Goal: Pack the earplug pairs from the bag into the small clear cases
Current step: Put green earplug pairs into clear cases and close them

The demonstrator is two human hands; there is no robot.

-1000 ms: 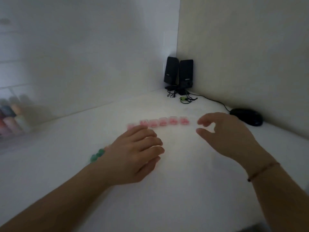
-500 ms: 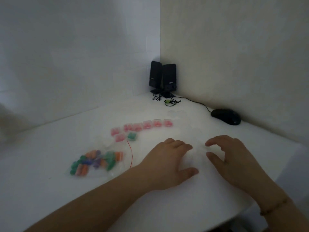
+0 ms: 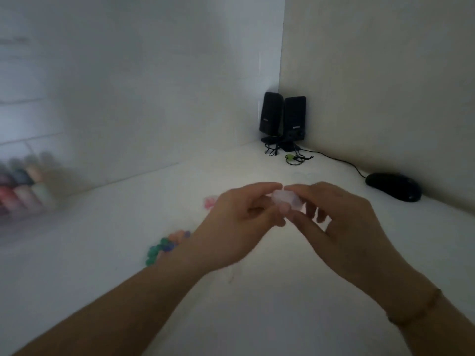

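White matte desk [image 3: 77,265] w/ small clear case [image 3: 285,200] between both hands' fingers [image 3: 259,187].

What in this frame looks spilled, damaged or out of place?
Nothing stands out. Both hands, left and right, hold a small clear case above the desk. The coloured earplugs sit bunched beside the left wrist; blur hides finer detail.
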